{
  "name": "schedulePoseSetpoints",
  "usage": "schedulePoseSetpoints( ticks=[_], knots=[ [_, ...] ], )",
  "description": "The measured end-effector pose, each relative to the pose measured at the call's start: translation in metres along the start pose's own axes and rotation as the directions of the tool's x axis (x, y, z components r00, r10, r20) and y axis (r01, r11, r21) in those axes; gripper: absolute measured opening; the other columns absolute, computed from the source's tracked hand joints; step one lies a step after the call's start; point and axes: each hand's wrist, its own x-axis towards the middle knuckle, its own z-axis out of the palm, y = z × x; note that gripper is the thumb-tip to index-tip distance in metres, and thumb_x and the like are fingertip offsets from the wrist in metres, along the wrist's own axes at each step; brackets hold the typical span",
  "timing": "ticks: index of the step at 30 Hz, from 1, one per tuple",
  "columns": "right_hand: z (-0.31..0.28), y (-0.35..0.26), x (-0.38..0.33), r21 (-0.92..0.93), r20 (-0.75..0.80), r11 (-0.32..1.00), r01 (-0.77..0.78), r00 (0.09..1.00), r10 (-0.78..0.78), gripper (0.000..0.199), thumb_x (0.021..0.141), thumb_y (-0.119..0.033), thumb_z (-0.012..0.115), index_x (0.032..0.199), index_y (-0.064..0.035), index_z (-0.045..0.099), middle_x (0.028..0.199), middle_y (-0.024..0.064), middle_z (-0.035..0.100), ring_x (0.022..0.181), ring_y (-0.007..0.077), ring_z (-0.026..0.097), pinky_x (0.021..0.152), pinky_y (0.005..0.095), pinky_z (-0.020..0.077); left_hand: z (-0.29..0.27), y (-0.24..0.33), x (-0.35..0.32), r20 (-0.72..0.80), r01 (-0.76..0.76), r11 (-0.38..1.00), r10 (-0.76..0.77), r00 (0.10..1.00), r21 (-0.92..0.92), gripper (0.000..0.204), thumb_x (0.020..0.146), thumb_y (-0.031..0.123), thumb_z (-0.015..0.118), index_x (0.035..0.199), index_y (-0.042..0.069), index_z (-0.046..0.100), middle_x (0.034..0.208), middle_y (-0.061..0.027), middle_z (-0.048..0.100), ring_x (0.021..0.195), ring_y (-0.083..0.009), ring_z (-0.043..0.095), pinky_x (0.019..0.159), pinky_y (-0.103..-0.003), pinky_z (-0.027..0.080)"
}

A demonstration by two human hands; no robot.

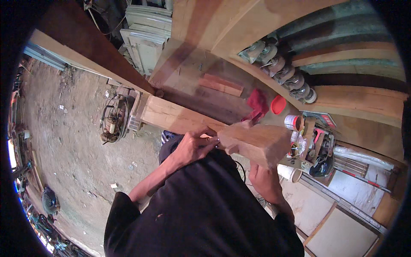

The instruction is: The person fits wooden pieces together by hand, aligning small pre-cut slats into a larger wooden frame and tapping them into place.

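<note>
1. Your left hand (193, 144) is pinched shut against the near end of a long wooden beam (188, 119), fingertips pressed at the cut end; what sits between them is too small to tell.
2. Your right hand (264, 179) grasps the underside of a carved wooden block (257, 141) at that same end, fingers hidden beneath it.
3. The beam's long axis runs from your chest up and left, its far end near a small motor (114, 118) on the dirt floor (64, 141).
4. On your left the floor lies open beside the beam.
5. On your right the tabletop (205, 68) is crowded: a red cloth (257, 103), a red lid (278, 104), a tin can (293, 122) and power tools (321, 150) just beside the block.
6. A row of caster wheels (282, 70) lines the curved edge beyond.
</note>
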Motion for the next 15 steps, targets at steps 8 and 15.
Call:
schedulePoseSetpoints(
  ticks=[8, 15],
  knots=[
    [0.004, 0.005, 0.005, -0.026, 0.126, 0.994, -0.102, 0.987, 0.104, 0.028, 0.095, -0.012, 0.055, 0.118, 0.0046, 0.060, 0.112, 0.0280, 0.062, 0.105, 0.0478, 0.058, 0.090, 0.0496, 0.0472, 0.000, 0.000, 0.000, 0.068, 0.133, 0.989, -0.129, 0.989, -0.064, 0.017, 0.084, 0.001, 0.071, 0.101, 0.001, 0.075, 0.098, -0.0132, 0.069, 0.088, -0.0283, 0.071, 0.077, -0.037, 0.058],
    [0.008, 0.012, 0.015, 0.769, -0.074, 0.629, -0.116, 0.961, 0.268, 0.023, 0.107, -0.025, 0.044, 0.097, -0.0048, 0.048, 0.068, -0.0004, 0.041, 0.054, 0.0058, 0.036, 0.047, 0.0234, 0.0299, -0.005, 0.004, 0.004, 0.034, 0.105, 0.992, -0.103, 0.994, -0.066, 0.021, 0.085, 0.001, 0.070, 0.106, 0.000, 0.074, 0.102, -0.0139, 0.071, 0.093, -0.0280, 0.071, 0.081, -0.035, 0.058]
  ],
)
